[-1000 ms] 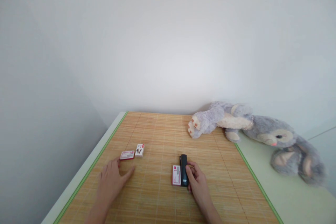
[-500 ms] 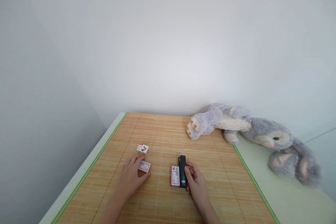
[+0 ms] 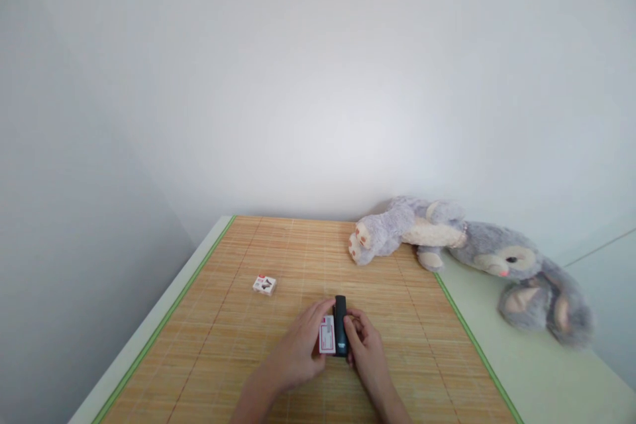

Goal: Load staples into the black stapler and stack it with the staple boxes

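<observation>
A small white box with a pink-bordered label point(image 3: 326, 336) lies right against the left side of a black stapler point(image 3: 340, 326). My left hand point(image 3: 301, 346) is curved around that box, thumb at its near edge and fingers at its far left side. Only one such label shows, so I cannot tell whether a second box lies beneath it. My right hand point(image 3: 366, 349) grips the stapler's right side with thumb and fingers. Farther back on the left sits a small white box with a dark clip picture point(image 3: 265, 285), apart from both hands.
A bamboo mat point(image 3: 238, 324) with green edging covers much of the pale table point(image 3: 536, 371). A grey plush rabbit point(image 3: 432, 232) lies across the mat's back right corner and onto the table. Behind stands a plain wall point(image 3: 318, 79).
My left hand has moved right, bringing the pink-labelled box from beside the clip-picture box to the stapler, where another pink-labelled box lay. My right hand stays at the stapler. The view has shifted slightly.
</observation>
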### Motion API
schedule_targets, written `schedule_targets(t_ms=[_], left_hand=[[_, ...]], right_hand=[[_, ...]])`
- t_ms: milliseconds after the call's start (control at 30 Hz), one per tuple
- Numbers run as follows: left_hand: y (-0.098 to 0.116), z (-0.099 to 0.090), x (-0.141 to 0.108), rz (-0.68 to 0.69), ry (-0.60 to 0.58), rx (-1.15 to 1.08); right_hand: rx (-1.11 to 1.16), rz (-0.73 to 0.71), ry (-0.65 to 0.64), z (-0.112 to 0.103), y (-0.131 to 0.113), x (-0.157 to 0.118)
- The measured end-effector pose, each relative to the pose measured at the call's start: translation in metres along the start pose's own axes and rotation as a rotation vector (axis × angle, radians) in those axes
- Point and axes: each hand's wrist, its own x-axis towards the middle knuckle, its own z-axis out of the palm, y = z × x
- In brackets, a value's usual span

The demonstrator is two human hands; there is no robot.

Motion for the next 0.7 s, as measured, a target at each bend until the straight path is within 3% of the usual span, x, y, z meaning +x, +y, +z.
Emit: schedule_targets(t_ms=[133, 200, 300, 333, 467, 533, 700], left_hand=[[-0.005, -0.003, -0.001, 0.036, 0.016, 0.028], [-0.016, -0.016, -0.002, 0.014, 0.121, 0.073], [-0.052, -0.050, -0.004, -0.120, 0.425, 0.212], [-0.066, -0.062, -0.006, -0.176, 0.477, 0.265], [-0.104, -0.091, -0.011, -0.269, 0.491, 0.286], [-0.109, -0.091, -0.011, -0.316, 0.505, 0.273], [-0.103, -0.070, -0.004, -0.469, 0.585, 0.168]], right_hand=[[0.002, 0.004, 0.001, 0.000, -0.003, -0.001], [0.023, 0.018, 0.005, 0.001, -0.006, -0.001], [0.085, 0.006, 0.036, 0.003, -0.010, -0.001], [0.094, -0.008, 0.062, 0.003, -0.011, -0.002], [0.004, -0.052, 0.182, 0.002, -0.011, -0.006], [-0.041, -0.047, 0.193, 0.000, -0.011, -0.010], [-0.087, -0.020, 0.152, -0.009, -0.010, -0.023]])
